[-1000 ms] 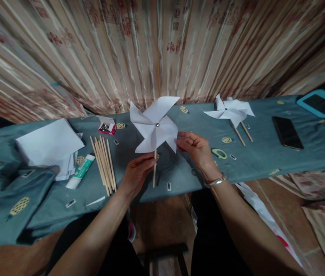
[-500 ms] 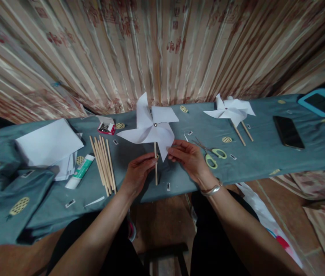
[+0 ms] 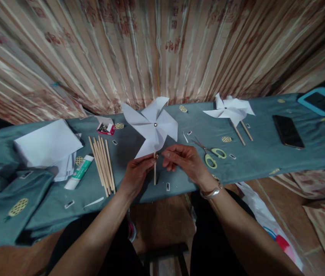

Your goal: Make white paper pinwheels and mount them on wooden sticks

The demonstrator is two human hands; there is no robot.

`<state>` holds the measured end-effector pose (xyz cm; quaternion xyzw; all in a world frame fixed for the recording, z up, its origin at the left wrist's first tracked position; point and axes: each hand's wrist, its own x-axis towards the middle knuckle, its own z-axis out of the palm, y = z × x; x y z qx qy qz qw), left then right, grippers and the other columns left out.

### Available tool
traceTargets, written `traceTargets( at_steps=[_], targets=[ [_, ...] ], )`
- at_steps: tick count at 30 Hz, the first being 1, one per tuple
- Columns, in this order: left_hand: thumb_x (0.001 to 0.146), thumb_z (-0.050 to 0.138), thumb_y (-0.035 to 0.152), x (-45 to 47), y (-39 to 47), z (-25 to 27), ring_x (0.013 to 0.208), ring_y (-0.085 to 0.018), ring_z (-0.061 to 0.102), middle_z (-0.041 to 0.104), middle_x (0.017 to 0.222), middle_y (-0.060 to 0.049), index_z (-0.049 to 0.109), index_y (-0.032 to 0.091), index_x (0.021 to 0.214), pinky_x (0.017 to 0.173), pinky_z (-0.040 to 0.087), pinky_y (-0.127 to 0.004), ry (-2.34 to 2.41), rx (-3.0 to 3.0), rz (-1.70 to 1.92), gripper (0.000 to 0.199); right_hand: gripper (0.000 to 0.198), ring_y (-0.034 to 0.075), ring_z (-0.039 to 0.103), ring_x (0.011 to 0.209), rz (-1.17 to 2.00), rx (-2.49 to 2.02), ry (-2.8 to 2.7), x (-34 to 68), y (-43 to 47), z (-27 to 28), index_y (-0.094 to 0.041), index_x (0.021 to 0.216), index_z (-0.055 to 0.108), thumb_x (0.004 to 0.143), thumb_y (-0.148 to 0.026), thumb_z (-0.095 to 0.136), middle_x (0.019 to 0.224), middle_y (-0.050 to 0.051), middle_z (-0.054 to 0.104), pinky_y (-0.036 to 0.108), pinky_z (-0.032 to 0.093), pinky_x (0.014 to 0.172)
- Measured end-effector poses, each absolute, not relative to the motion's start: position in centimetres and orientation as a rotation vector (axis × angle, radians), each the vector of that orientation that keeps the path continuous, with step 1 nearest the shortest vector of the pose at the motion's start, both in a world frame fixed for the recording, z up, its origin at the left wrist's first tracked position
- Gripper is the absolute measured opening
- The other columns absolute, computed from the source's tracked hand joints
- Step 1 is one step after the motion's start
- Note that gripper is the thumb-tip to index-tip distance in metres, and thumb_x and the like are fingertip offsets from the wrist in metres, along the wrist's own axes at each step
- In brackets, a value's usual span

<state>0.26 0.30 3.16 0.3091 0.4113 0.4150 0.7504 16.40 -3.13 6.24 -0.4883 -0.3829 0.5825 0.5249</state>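
A white paper pinwheel (image 3: 166, 124), pinned at its centre with a round metal tack, stands upright over the middle of the table. My left hand (image 3: 138, 172) pinches its wooden stick (image 3: 155, 174) just below the blades. To the right of the stick, my right hand (image 3: 183, 159) hovers close under the blades, its fingers loosely curled and nothing seen between them. The fingertips look apart from the paper. Green-handled scissors (image 3: 210, 153) lie beside my right hand. Several loose wooden sticks (image 3: 102, 165) lie left of my left hand.
White paper sheets (image 3: 49, 142), a glue stick (image 3: 79, 172) and a small red box of tacks (image 3: 105, 128) are at left on the cloth-covered table (image 3: 185, 180). Finished-looking pinwheels (image 3: 232, 109), a phone (image 3: 288, 131) and a blue-framed tablet (image 3: 308, 101) lie at right. A curtain (image 3: 151, 50) hangs behind.
The pinwheel's blades have turned about the tack. My right hand has let go of a blade tip, moved slightly left and curled its fingers. My left hand stays on the stick.
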Motion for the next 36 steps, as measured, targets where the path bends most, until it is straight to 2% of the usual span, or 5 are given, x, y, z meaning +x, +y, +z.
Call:
traceTargets(
  at_steps=[4, 9, 13, 24, 36],
  targets=[
    [0.051, 0.091, 0.023, 0.1, 0.3, 3.3, 0.074, -0.012, 0.065, 0.075, 0.079, -0.004, 0.079, 0.016, 0.075, 0.071, 0.050, -0.023, 0.930, 0.652, 0.901, 0.028, 0.032, 0.008, 0.051, 0.043, 1.022, -1.293, -0.842, 18.9, -2.6, 6.3, -0.020, 0.073, 0.069, 0.067, -0.050, 0.080, 0.056, -0.003, 0.068, 0.021, 0.039, 0.041],
    [0.047, 0.093, 0.025, 0.1, 0.2, 3.6, 0.070, -0.011, 0.065, 0.075, 0.076, -0.003, 0.079, 0.017, 0.073, 0.070, 0.051, -0.023, 0.936, 0.644, 0.862, 0.031, 0.034, 0.012, 0.064, 0.067, 0.721, -1.320, -0.783, 20.7, -1.8, 5.6, -0.023, 0.084, 0.070, 0.061, -0.043, 0.085, 0.075, -0.001, 0.072, 0.027, 0.052, 0.064],
    [0.048, 0.092, 0.025, 0.1, 0.2, 3.6, 0.071, -0.013, 0.066, 0.076, 0.078, -0.004, 0.079, 0.016, 0.074, 0.072, 0.052, -0.025, 0.944, 0.657, 0.847, 0.031, 0.043, 0.016, 0.067, 0.078, 0.783, -1.304, -0.791, 20.5, -1.5, 5.1, -0.024, 0.087, 0.070, 0.055, -0.045, 0.089, 0.083, 0.000, 0.073, 0.032, 0.055, 0.077],
    [0.043, 0.094, 0.027, 0.2, 0.2, 3.8, 0.071, -0.011, 0.066, 0.077, 0.076, -0.003, 0.080, 0.017, 0.075, 0.071, 0.052, -0.020, 0.937, 0.638, 0.859, 0.037, 0.041, 0.009, 0.060, 0.055, 0.990, -1.230, -0.720, 19.6, -1.6, 5.3, -0.023, 0.080, 0.071, 0.049, -0.039, 0.092, 0.060, -0.008, 0.068, 0.022, 0.049, 0.057],
    [0.044, 0.094, 0.026, 0.3, 0.3, 3.3, 0.070, -0.010, 0.065, 0.077, 0.075, -0.003, 0.080, 0.017, 0.075, 0.068, 0.051, -0.020, 0.947, 0.625, 0.898, 0.036, 0.035, 0.010, 0.061, 0.060, 1.177, -1.193, -0.625, 18.1, -2.4, 5.6, -0.024, 0.077, 0.076, 0.049, -0.036, 0.093, 0.070, -0.004, 0.074, 0.023, 0.050, 0.059]
  ],
)
